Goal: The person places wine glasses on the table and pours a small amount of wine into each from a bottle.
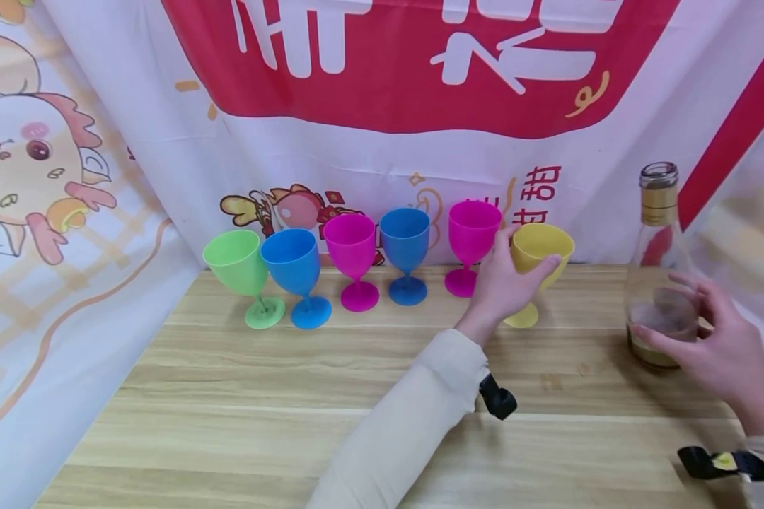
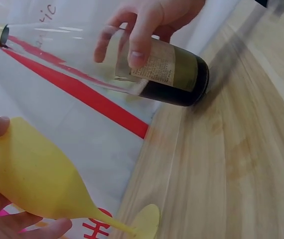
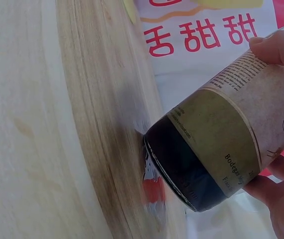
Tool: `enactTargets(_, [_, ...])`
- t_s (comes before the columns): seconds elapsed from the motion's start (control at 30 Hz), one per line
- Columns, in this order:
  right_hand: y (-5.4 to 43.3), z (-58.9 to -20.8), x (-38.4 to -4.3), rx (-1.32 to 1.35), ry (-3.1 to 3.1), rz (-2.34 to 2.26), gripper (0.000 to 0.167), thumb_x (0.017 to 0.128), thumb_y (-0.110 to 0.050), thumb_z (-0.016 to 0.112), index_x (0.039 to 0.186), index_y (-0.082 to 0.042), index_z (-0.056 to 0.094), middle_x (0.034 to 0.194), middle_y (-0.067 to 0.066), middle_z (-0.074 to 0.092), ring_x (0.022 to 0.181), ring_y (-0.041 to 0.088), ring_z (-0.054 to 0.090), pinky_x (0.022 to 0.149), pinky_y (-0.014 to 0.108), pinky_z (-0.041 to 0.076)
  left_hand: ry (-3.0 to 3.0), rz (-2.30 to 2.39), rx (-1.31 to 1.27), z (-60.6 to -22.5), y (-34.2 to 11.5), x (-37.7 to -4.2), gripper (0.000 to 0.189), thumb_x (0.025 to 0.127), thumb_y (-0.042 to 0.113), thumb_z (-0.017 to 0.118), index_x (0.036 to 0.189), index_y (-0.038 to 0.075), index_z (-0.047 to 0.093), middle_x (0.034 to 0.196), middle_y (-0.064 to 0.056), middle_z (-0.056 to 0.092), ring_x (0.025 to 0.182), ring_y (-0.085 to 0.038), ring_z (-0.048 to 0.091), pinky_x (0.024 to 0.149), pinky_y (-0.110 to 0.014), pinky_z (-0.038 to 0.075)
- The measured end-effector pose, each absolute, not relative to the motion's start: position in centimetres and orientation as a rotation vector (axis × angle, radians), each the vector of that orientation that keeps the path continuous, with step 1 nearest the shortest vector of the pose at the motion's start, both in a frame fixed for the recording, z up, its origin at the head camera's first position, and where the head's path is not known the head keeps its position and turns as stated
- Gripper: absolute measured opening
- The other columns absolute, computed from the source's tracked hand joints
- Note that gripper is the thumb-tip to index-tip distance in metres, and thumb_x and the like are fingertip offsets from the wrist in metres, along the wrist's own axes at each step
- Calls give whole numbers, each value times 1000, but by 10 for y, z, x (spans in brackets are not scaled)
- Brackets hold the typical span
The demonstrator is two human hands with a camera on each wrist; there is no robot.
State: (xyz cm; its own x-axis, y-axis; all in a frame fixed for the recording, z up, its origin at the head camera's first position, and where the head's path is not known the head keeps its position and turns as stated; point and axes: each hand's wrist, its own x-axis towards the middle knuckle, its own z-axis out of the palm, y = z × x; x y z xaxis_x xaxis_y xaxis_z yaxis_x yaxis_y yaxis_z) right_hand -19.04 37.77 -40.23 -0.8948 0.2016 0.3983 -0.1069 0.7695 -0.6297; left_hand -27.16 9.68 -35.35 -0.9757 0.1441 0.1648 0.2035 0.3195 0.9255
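My left hand point(image 1: 506, 279) grips the bowl of a yellow plastic goblet point(image 1: 542, 244), thumb on the near side. The goblet stands upright, its foot point(image 2: 148, 222) at the tabletop. At the right, my right hand point(image 1: 719, 339) holds a clear glass wine bottle point(image 1: 658, 247) round its lower body, fingers and thumb on opposite sides. This bottle is upright and uncapped, with gold foil at the neck and a little dark liquid at the bottom. Its paper label point(image 3: 261, 109) faces the right wrist camera. Whether the base touches the table cannot be told.
Left of the yellow goblet stand a green goblet point(image 1: 234, 263), a blue goblet point(image 1: 291, 261), a pink goblet point(image 1: 350, 246), another blue goblet point(image 1: 405, 237) and another pink goblet point(image 1: 474, 232) in a row. Behind them hangs a printed cloth point(image 1: 356, 155) at the wooden table's point(image 1: 229, 396) back edge.
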Motion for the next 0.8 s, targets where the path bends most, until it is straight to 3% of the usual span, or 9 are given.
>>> enactTargets(0.1, [381, -403, -191, -45, -2479, 945, 97, 77, -24, 98, 159, -32, 47, 126, -21, 56, 99, -18, 42, 76, -7, 33, -2500, -1798, -311, -351, 101, -275, 77, 93, 57, 76, 157, 38, 38, 146, 11, 58, 121, -8, 58, 97, -34, 57])
enactTargets(0.2, [383, -404, -190, -36, -2470, 960, 97, 76, -23, 98, 158, -32, 47, 121, -35, 47, 97, -23, 38, 76, -7, 34, -2483, -1844, -295, -349, 104, -277, 78, 93, 54, 77, 158, 38, 37, 146, 11, 57, 122, -9, 57, 98, -34, 58])
enactTargets(0.63, [382, -405, -189, -30, -2447, 993, 94, 78, -18, 96, 158, -27, 48, 121, -35, 48, 99, -22, 42, 76, -6, 35, -2533, -1770, -208, -342, 123, -295, 77, 94, 52, 75, 158, 36, 35, 152, 6, 55, 132, -14, 56, 107, -44, 56])
enactTargets(0.8, [382, -404, -189, -16, -2452, 995, 95, 77, -17, 97, 158, -26, 48, 121, -32, 49, 99, -22, 42, 76, -6, 36, -2538, -1763, -202, -341, 126, -299, 78, 95, 52, 75, 159, 36, 34, 154, 6, 55, 134, -13, 57, 110, -42, 54])
